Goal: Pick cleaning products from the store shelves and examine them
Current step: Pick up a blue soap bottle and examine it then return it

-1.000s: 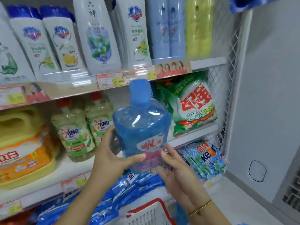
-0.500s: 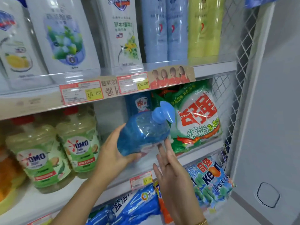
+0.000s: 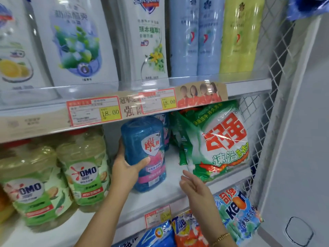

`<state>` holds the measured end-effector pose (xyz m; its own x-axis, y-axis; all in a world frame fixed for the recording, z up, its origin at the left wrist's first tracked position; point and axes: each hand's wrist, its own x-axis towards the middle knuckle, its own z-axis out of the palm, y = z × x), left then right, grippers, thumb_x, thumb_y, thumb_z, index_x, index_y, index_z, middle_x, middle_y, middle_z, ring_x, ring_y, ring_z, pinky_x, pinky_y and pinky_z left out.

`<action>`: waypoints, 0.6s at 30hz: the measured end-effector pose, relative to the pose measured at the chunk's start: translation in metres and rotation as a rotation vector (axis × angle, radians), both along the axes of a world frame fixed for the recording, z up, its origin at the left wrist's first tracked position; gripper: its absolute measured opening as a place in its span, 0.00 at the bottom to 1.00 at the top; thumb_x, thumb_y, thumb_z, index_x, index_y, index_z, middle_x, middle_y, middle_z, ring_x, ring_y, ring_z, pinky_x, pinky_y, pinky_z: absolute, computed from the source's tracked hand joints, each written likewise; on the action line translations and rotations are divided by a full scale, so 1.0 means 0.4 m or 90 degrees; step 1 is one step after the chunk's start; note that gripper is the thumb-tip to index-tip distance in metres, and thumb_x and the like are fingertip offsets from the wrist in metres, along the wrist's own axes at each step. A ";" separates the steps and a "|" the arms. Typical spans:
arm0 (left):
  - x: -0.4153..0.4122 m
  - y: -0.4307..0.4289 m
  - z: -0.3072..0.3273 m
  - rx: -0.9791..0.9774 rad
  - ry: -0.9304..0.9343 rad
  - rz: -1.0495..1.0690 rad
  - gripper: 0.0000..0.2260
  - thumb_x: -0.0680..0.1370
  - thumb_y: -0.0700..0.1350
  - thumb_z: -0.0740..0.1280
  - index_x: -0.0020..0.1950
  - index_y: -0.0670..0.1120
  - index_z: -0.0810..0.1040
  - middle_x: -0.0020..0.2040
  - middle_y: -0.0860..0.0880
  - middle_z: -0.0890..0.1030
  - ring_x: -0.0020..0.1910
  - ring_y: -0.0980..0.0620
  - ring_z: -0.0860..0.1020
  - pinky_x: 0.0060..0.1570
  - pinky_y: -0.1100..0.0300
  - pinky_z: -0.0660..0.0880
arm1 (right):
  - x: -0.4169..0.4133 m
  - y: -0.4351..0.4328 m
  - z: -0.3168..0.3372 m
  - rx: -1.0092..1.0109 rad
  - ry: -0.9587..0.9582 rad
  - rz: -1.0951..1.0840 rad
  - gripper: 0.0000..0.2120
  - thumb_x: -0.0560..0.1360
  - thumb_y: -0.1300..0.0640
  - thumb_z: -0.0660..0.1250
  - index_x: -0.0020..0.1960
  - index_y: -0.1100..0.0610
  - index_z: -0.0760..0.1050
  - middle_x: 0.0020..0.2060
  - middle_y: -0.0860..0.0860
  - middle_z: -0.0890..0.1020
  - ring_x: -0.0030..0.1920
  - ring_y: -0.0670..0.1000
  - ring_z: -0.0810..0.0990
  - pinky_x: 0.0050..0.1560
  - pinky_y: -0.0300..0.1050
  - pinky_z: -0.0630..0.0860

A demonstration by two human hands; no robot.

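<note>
Blue bottle [image 3: 142, 148] upright on middle shelf [image 3: 171, 172], between yellow-green bottles [image 3: 85, 168] and green bag [image 3: 219, 139] — our left hand [image 3: 126, 168] wrapped round its side. Right hand [image 3: 194, 186] loose, fingers apart, holding nothing. We judge plenty left — other products untouched.

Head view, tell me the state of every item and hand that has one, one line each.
blue bottle: upright on the middle shelf, gripped by the left hand
left hand: grips the blue bottle
right hand: open, holding nothing
green detergent bag: standing on the same shelf, leaning
OMO bottles: upright, untouched
</note>
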<state>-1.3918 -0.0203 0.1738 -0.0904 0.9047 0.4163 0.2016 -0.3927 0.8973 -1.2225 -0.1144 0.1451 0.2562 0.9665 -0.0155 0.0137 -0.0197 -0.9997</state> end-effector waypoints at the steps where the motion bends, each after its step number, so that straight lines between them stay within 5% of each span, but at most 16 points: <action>1: 0.001 0.008 -0.006 -0.003 0.001 0.016 0.32 0.70 0.40 0.75 0.66 0.61 0.65 0.53 0.61 0.75 0.53 0.57 0.75 0.54 0.59 0.71 | 0.000 0.016 0.004 -0.013 -0.082 0.002 0.18 0.78 0.55 0.65 0.66 0.47 0.70 0.63 0.47 0.76 0.59 0.44 0.75 0.58 0.40 0.71; 4: 0.013 0.025 -0.018 0.015 0.022 0.076 0.38 0.73 0.40 0.73 0.77 0.52 0.57 0.59 0.57 0.72 0.58 0.55 0.71 0.59 0.59 0.68 | 0.001 0.076 0.039 -0.041 -0.395 -0.013 0.24 0.78 0.53 0.63 0.73 0.52 0.64 0.64 0.52 0.76 0.55 0.49 0.77 0.56 0.40 0.71; 8: 0.024 0.053 -0.034 -0.002 -0.016 0.163 0.30 0.75 0.42 0.70 0.75 0.45 0.62 0.65 0.46 0.76 0.62 0.45 0.75 0.53 0.60 0.68 | -0.022 0.157 0.093 -0.040 -0.592 -0.026 0.24 0.77 0.52 0.64 0.71 0.58 0.65 0.59 0.57 0.79 0.57 0.56 0.78 0.55 0.46 0.74; 13: 0.024 0.082 -0.062 -0.026 -0.003 0.192 0.34 0.72 0.39 0.74 0.74 0.43 0.63 0.65 0.42 0.76 0.63 0.42 0.75 0.54 0.58 0.70 | -0.069 0.274 0.096 -0.012 -0.407 0.067 0.18 0.77 0.53 0.65 0.65 0.58 0.73 0.57 0.56 0.80 0.56 0.56 0.78 0.50 0.38 0.71; 16: 0.022 0.092 -0.067 -0.008 0.016 0.205 0.34 0.71 0.39 0.75 0.74 0.43 0.63 0.65 0.43 0.75 0.63 0.44 0.75 0.53 0.62 0.67 | -0.108 0.317 0.054 0.014 -0.339 0.070 0.15 0.80 0.54 0.60 0.64 0.59 0.74 0.55 0.58 0.81 0.53 0.58 0.79 0.52 0.50 0.77; 18: 0.022 0.112 -0.072 -0.002 0.007 0.217 0.34 0.71 0.39 0.74 0.74 0.43 0.63 0.65 0.44 0.75 0.63 0.45 0.74 0.53 0.63 0.66 | -0.123 0.345 0.035 0.028 -0.353 0.061 0.14 0.81 0.55 0.58 0.63 0.57 0.74 0.55 0.59 0.81 0.51 0.59 0.78 0.45 0.44 0.73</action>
<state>-1.3831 0.0244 0.1451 -0.3836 0.8246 0.4159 0.3309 -0.2977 0.8955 -1.2718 0.0237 0.1592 0.1247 0.9826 0.1378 0.5370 0.0499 -0.8421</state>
